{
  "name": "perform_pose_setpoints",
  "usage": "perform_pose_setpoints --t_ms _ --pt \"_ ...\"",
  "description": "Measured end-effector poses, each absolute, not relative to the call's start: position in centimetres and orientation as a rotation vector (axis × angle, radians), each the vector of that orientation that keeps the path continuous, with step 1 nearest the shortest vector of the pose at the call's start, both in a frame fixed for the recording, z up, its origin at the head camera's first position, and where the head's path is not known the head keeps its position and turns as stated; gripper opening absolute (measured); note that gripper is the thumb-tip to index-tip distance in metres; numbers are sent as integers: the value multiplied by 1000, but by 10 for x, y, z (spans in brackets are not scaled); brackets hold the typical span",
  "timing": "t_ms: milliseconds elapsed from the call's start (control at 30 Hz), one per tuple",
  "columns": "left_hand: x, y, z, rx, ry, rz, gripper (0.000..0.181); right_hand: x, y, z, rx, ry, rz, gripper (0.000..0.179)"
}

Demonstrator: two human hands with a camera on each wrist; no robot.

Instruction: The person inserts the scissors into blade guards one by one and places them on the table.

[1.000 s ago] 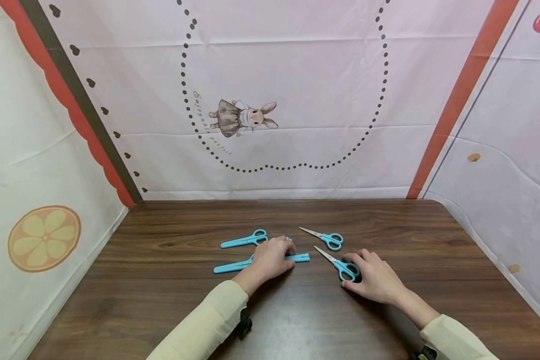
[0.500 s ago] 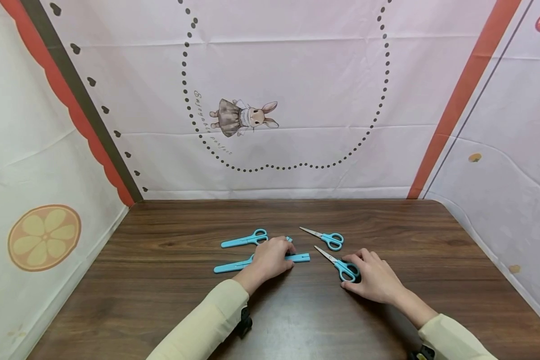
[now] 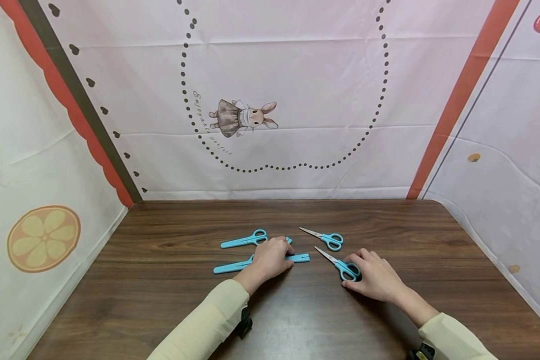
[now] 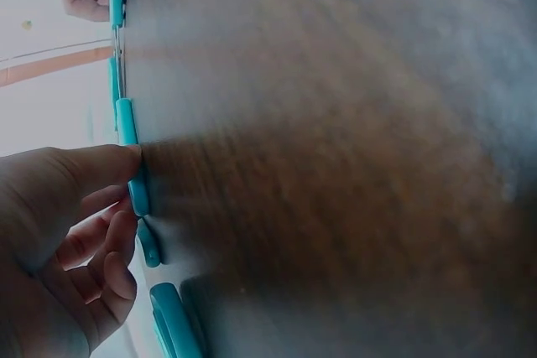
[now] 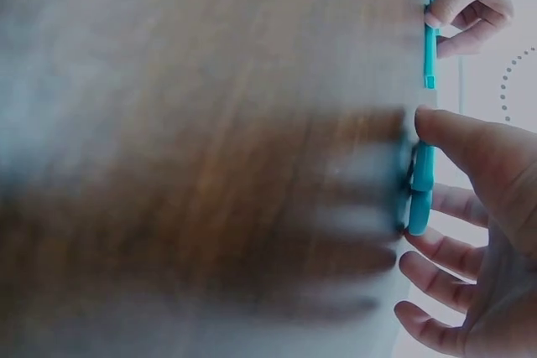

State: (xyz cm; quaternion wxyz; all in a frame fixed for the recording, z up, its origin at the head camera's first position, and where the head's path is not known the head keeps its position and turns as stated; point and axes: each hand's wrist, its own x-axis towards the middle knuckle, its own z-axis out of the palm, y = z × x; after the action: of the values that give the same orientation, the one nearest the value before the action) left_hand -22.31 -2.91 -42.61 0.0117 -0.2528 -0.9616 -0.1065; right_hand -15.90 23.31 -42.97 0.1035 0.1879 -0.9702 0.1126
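My left hand (image 3: 272,257) pinches a light-blue scissors sheath (image 3: 302,258) lying on the table; its thumb (image 4: 101,165) presses the near edge in the left wrist view. My right hand (image 3: 378,277) holds the blue handles of a pair of scissors (image 3: 339,266) between thumb and fingers. The bare, closed blades point toward the sheath's end, with a gap between. Farther back lies a second pair of unsheathed scissors (image 3: 326,238). Past my left fingers shows the end of another blue piece (image 3: 289,240), mostly hidden.
Left of my left hand lie two sheathed blue scissors, a far pair (image 3: 243,241) and a near pair (image 3: 234,266) whose handles my hand partly covers. The brown wooden table (image 3: 162,300) meets a printed cloth (image 3: 297,100) at the back and sides.
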Motion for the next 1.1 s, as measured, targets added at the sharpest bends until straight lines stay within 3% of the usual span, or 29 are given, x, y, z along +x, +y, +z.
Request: perform_pose_setpoints --t_ms 1100 --pt "-224 -34 -419 -853 -2921 -391 9 -165 234 -422 558 -2920 360 41"
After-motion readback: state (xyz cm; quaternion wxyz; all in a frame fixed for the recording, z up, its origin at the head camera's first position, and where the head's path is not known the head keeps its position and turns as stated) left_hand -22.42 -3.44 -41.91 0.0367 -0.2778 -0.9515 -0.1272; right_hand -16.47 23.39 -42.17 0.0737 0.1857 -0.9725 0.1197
